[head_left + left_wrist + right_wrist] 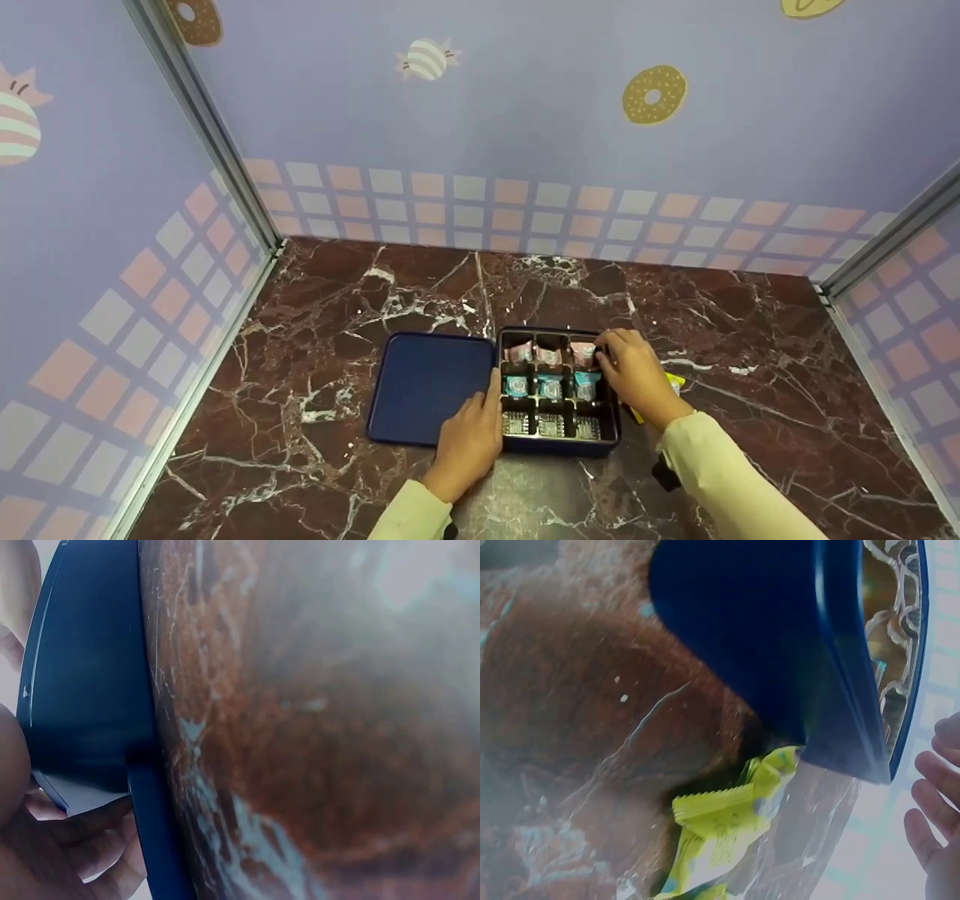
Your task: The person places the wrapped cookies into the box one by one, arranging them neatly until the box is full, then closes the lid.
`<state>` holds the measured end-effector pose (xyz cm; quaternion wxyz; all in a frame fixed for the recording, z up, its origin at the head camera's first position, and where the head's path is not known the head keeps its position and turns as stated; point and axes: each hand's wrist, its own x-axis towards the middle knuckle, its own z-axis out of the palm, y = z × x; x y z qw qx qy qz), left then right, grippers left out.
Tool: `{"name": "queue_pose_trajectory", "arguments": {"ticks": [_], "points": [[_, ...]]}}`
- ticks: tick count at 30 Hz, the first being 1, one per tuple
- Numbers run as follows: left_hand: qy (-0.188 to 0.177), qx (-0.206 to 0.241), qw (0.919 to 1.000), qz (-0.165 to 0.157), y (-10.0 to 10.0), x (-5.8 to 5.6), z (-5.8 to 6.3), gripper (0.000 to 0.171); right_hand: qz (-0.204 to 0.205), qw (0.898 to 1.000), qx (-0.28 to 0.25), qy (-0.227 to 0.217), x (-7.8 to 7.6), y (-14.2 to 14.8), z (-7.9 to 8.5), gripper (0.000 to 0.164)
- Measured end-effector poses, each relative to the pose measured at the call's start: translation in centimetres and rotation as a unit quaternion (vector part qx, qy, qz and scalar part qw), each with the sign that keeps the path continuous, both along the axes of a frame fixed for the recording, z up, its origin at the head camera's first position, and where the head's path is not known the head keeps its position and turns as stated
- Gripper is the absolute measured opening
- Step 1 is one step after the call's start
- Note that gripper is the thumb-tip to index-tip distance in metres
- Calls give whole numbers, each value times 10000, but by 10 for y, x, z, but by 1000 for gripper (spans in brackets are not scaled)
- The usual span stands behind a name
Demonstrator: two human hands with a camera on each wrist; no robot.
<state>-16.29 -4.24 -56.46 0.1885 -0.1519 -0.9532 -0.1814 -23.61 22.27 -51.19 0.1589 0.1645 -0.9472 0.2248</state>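
A dark blue tin (561,448) holds a tray of compartments. Pink wrapped sweets (547,355) lie in its far row, turquoise wrapped sweets (550,387) in its middle row, while the near row shows its patterned bottom. My left hand (471,439) rests at the tin's left wall, one finger stretched along the edge; the left wrist view shows its fingers (97,847) by the tin's corner. Over the far right corner, my right hand (636,371) has its fingertips beside the pink sweet there. In the right wrist view its fingers (934,799) are loosely bent beyond the rim.
The blue lid (427,386) lies flat left of the tin, close against it. Yellow wrapped sweets (720,832) lie on the marbled table (337,300) to the tin's right, partly hidden under my right hand in the head view. Patterned panels (525,112) border the table.
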Motion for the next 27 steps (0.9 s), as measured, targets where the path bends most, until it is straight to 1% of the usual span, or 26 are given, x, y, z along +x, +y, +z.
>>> {"name": "queue_pose_trajectory", "arguments": {"ticks": [7,16,20,24,27], "points": [[-5,76,10000,-18,0,0,0,50,-160,9998,-47,-132,4,14,-3,19],[25,27,10000,3,0,0,0,50,-292,9994,-4,-177,8,24,-8,23],[49,19,10000,-16,0,0,0,50,-464,9985,144,-250,11,27,-9,24],[62,14,10000,-8,0,0,0,51,-687,9961,419,-351,13,30,-11,24],[86,-3,10000,7,0,0,1,51,-777,9948,517,-414,14,32,-12,24]]}}
